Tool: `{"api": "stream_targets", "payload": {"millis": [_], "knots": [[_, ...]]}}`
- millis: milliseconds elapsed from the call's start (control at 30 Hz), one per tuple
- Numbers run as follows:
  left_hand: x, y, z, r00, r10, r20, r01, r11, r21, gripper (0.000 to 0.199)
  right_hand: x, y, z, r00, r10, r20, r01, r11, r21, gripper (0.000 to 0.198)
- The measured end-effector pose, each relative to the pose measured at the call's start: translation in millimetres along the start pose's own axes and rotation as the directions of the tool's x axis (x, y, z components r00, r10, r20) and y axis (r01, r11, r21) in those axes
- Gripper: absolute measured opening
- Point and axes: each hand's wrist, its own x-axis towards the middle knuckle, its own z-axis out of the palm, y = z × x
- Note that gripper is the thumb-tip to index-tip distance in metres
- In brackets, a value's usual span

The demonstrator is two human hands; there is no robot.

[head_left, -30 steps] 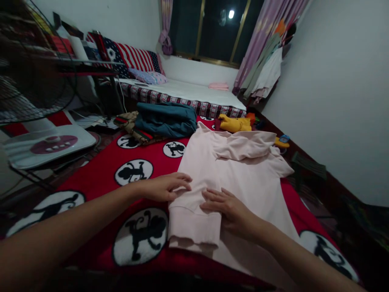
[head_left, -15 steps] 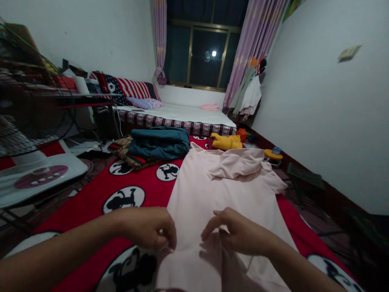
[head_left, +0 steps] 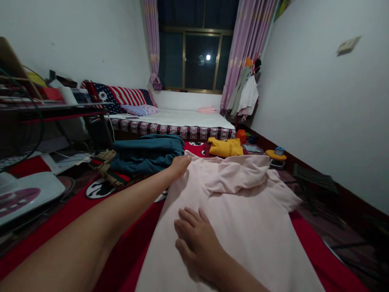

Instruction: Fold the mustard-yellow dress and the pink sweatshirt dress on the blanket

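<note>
We're prob. flattening the shirt (head_left: pixel 246 227), ctr/bottom of frame: R hand (head_left: pixel 199 243) on it, fingers spread; L hand (head_left: pixel 180 165) at its upper-left edge, can't tell if gripping. Next prob. needs that edge straightened.

We have a pale pink garment (head_left: pixel 243 231) spread lengthwise over the red blanket (head_left: pixel 130 247), its body mostly smooth, its far end rumpled in soft, thick folds; the blanket shows along both sides.
</note>
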Motion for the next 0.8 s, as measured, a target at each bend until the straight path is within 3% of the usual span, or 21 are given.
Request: {"api": "stream_targets", "payload": {"millis": [233, 367, 500, 800], "knots": [[58, -17, 10, 0.952, -0.303, -0.033, 0.303, 0.953, -0.003, 0.030, 3, 6, 1, 0.999, -0.020, -0.041, 0.023, 0.997, 0.068, 0.036], [68, -25, 19, 0.904, -0.428, -0.001, 0.428, 0.903, -0.037, 0.042, 4, 7, 2, 0.999, -0.024, -0.047, 0.027, 0.997, 0.068, 0.030], [68, -30, 24, 0.881, -0.473, 0.013, 0.473, 0.878, -0.075, 0.051, 3, 6, 3, 0.999, -0.022, -0.050, 0.025, 0.998, 0.062, 0.030], [59, -22, 27, 0.900, -0.435, 0.025, 0.436, 0.897, -0.075, 0.038, 3, 6, 5, 0.997, -0.022, -0.078, 0.026, 0.998, 0.051, 0.032]]}}
